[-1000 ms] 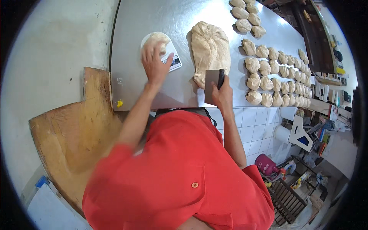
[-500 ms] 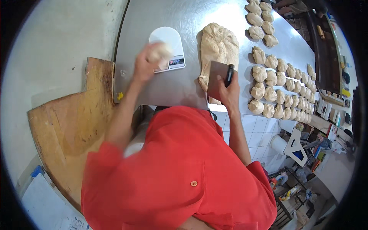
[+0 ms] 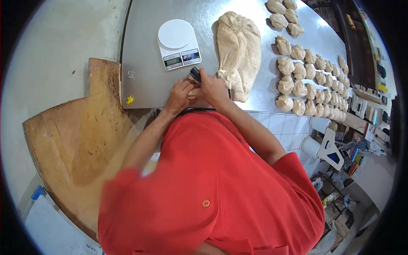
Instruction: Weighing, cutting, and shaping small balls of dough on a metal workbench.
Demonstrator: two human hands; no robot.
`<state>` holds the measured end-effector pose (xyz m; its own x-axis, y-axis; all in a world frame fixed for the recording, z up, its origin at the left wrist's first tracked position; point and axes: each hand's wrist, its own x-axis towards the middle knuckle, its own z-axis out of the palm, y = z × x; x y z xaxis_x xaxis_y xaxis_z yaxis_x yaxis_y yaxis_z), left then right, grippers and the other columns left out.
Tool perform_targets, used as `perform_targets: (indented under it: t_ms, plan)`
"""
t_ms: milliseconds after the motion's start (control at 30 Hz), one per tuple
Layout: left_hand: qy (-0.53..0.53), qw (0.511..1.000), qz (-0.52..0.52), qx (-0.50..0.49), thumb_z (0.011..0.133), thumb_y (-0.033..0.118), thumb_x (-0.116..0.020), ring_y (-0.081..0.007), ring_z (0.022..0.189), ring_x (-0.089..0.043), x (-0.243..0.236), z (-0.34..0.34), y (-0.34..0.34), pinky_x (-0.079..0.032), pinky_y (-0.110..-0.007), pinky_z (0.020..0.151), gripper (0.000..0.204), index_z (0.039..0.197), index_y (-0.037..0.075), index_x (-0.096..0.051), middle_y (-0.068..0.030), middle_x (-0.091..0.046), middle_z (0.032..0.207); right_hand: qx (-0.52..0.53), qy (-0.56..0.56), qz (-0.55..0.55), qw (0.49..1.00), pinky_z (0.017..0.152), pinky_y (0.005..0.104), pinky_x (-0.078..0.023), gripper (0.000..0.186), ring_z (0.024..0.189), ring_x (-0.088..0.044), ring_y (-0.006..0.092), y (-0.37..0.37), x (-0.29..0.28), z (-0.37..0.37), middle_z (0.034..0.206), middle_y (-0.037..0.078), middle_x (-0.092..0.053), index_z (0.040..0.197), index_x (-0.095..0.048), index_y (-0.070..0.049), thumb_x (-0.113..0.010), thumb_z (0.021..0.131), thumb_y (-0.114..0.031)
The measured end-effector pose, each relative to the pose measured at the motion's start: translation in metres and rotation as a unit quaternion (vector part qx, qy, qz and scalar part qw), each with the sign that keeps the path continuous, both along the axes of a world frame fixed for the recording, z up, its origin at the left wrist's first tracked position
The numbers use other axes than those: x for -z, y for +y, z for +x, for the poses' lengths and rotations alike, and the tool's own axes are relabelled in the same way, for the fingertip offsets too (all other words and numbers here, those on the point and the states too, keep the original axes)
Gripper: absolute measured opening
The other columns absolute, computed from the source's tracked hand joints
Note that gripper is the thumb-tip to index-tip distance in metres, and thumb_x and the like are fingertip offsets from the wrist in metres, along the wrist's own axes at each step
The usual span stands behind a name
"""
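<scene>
Right hand (image 3: 213, 88) is gripping the scraper (image 3: 195, 74); black handle is poking out past the fist, pointing toward the scale (image 3: 182, 59); blade is mostly hiding behind the hands, can't tell its angle; left hand (image 3: 179, 97) is pressing up close to the right one, fingers curling inward; something pale is showing between the two, can't tell if dough or skin, so left grip is unclear; both hands are meeting near the table's (image 3: 144, 55) near edge, just ahead of the red shirt (image 3: 204, 165).

Big dough (image 3: 241, 51) is lying on the table right of the scale, stretching away from the person, near end looking folded and lumpy; right hand is sitting just beside that end, can't tell if touching; scale is standing ahead of the left hand, round white plate on the far side, display and buttons facing the person; dough pieces (image 3: 299, 71) are lining up in rows farther right, apart from the big dough; yellow scrap (image 3: 129, 100) is lying at the near left corner; wooden board (image 3: 80, 131) is showing left of the table.
</scene>
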<state>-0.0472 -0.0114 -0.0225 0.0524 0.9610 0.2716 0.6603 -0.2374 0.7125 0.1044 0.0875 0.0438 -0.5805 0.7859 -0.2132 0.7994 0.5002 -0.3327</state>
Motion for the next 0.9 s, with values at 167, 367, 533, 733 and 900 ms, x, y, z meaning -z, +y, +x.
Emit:
perform_targets:
  t_ms: [167, 367, 533, 733, 900]
  plan:
    - [-0.108, 0.989, -0.013, -0.096, 0.074, 0.005, -0.078, -0.0292, 0.106, -0.062, -0.037, 0.0, -0.028, -0.049, -0.039, 0.098, 0.045, 0.117, 0.009, -0.066, -0.0063, -0.066, 0.118, 0.0, 0.0, 0.002, 1.0, 0.059, 0.058, -0.05, 0.031, 0.071, -0.07, 0.0467, -0.008, 0.013, 0.021, 0.078, 0.022, -0.07, 0.121, -0.047, -0.011, -0.059, 0.094, -0.02]
    - [-0.105, 0.965, 0.027, -0.24, 0.077, 0.0, -0.073, -0.0319, 0.108, -0.064, -0.096, -0.052, 0.077, -0.052, -0.04, 0.096, 0.049, 0.124, 0.006, -0.064, -0.0107, -0.066, 0.123, 0.065, 0.0, -0.08, 0.995, 0.062, 0.0561, -0.05, 0.041, 0.074, -0.069, 0.048, -0.009, -0.014, 0.087, 0.086, 0.024, -0.072, 0.133, -0.048, -0.01, -0.063, 0.097, -0.02]
    - [-0.051, 0.975, 0.043, -0.214, 0.079, 0.005, -0.074, -0.0306, 0.116, -0.063, -0.086, -0.084, 0.152, -0.05, -0.038, 0.101, 0.051, 0.129, 0.004, -0.064, -0.0116, -0.065, 0.13, 0.12, 0.146, -0.129, 0.973, 0.061, 0.053, -0.05, 0.044, 0.07, -0.068, 0.0481, 0.012, -0.047, 0.095, 0.086, 0.023, -0.072, 0.136, -0.049, -0.008, -0.064, 0.095, -0.012]
    - [0.168, 0.965, 0.1, -0.174, 0.086, 0.014, -0.068, -0.0312, 0.125, -0.059, -0.096, -0.048, 0.137, -0.046, -0.04, 0.107, 0.05, 0.135, 0.005, -0.063, -0.01, -0.062, 0.138, 0.24, 0.193, -0.144, 0.941, 0.063, 0.045, -0.05, 0.041, 0.069, -0.067, 0.0359, 0.044, -0.09, 0.098, 0.085, 0.019, -0.071, 0.132, -0.052, -0.006, -0.069, 0.095, -0.012]
    - [0.094, 0.986, -0.008, 0.135, 0.091, 0.012, -0.066, -0.0304, 0.116, -0.062, -0.02, 0.003, 0.066, -0.049, -0.038, 0.101, 0.037, 0.128, 0.011, -0.069, -0.0111, -0.065, 0.132, 0.248, 0.231, -0.072, 0.938, 0.065, 0.0414, -0.049, 0.037, 0.067, -0.059, 0.0289, 0.065, -0.08, 0.115, 0.083, 0.014, -0.067, 0.129, -0.054, -0.004, -0.07, 0.096, -0.015]
